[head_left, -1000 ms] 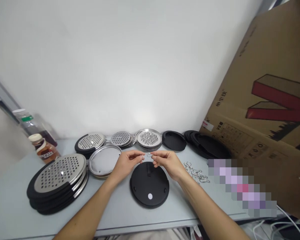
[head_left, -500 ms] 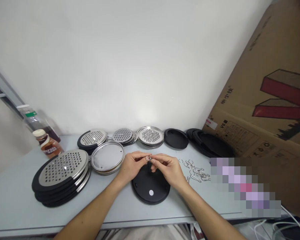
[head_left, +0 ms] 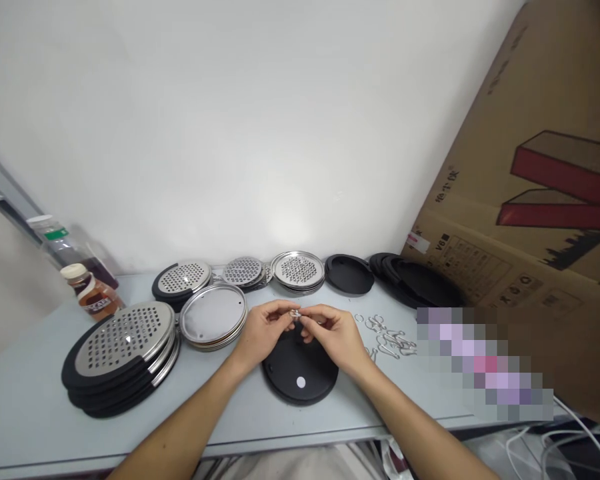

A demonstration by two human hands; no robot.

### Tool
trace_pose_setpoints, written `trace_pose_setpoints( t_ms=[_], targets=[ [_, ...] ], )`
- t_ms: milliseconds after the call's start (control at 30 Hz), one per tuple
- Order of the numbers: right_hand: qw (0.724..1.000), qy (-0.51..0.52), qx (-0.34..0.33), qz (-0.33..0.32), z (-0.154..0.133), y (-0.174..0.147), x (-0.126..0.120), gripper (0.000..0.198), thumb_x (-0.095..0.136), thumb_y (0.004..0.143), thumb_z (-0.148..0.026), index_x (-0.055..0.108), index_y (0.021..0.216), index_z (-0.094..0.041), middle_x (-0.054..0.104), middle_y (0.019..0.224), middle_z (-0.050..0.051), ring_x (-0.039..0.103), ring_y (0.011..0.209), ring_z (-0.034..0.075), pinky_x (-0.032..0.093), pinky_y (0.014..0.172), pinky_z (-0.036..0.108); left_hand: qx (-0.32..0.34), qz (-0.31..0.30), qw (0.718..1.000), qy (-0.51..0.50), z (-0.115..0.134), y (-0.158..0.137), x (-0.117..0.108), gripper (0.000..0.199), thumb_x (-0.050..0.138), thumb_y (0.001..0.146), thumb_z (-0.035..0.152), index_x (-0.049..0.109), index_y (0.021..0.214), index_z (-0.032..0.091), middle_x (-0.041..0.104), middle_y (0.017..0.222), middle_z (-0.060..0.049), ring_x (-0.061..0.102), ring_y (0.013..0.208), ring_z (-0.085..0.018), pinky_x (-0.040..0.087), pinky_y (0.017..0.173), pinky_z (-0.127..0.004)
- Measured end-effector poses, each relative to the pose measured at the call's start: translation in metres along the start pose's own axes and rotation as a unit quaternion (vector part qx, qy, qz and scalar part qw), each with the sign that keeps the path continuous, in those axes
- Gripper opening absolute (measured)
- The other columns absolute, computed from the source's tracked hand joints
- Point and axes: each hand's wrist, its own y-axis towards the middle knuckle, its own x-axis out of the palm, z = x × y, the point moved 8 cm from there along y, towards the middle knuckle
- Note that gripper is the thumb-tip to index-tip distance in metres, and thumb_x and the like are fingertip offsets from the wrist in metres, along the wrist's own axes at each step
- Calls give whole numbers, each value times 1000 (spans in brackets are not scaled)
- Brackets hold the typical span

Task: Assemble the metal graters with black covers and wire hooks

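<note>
Between the fingertips of both hands is a small metal ring (head_left: 295, 314), pinched from either side. My left hand (head_left: 266, 331) closes on its left side, thumb and forefinger together. From the right, my right hand (head_left: 336, 335) grips it the same way, partly hiding it. Whether a hook hangs on the ring I cannot tell. Below the hands a round black disc (head_left: 300, 373) with a white dot lies on the table, its far edge covered by my fingers. Loose metal hooks and rings (head_left: 390, 341) are scattered right of my right hand.
On the left stands a stack of black-rimmed grater discs (head_left: 125, 340), beside plain metal discs (head_left: 214, 312). More grater discs (head_left: 298, 270) and black discs (head_left: 350, 273) line the wall. Bottles (head_left: 91, 292) stand at far left; a large cardboard box (head_left: 480, 267) leans at right.
The camera view has shifted slightly. Both hands stay together at the ring, which has turned a little between the fingertips.
</note>
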Motion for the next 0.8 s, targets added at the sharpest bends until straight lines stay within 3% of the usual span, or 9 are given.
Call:
trace_pose_setpoints(
  t_ms=[100,167,300,467,567,800],
  targets=[
    [994,69,73,-46,12,3,6,26,74,75,-38,72,86,-15,66,60,1,61,51,14,53,54,28,40,6,998,55,8,-3,0,20,60,85,23,75,98,19,74,91,-4,65,67,-14,52,65,-25],
    [992,66,82,-72,15,2,10,25,71,78,-38,71,86,-15,64,59,0,60,50,13,52,53,27,76,16,992,101,14,-5,-1,22,57,86,18,76,98,21,73,91,-4,64,69,-14,51,67,-24],
    [996,-67,1,-63,4,-2,8,23,60,88,-34,72,98,-17,60,69,0,58,50,11,49,53,25,141,35,974,171,24,-8,0,26,56,85,11,76,96,24,72,87,-2,64,79,-15,49,71,-24],
    [971,-210,-98,-49,-15,-8,12,23,50,95,-27,72,100,-22,55,75,1,56,61,12,46,61,26,147,54,971,182,24,-9,-2,27,56,85,9,75,97,25,71,84,0,62,73,-13,47,66,-23],
    [963,-236,-120,-51,-19,-8,13,23,48,96,-25,71,101,-23,55,74,1,57,72,16,44,68,28,138,50,974,175,22,-8,-2,27,56,85,10,75,98,25,72,84,0,62,73,-13,47,67,-23],
    [964,-226,-123,-63,-21,-5,12,21,50,96,-24,70,91,-22,55,71,0,55,72,15,40,70,26,112,27,982,148,16,-5,-1,25,55,87,14,75,99,24,69,83,-1,62,72,-13,48,66,-23]
  ],
)
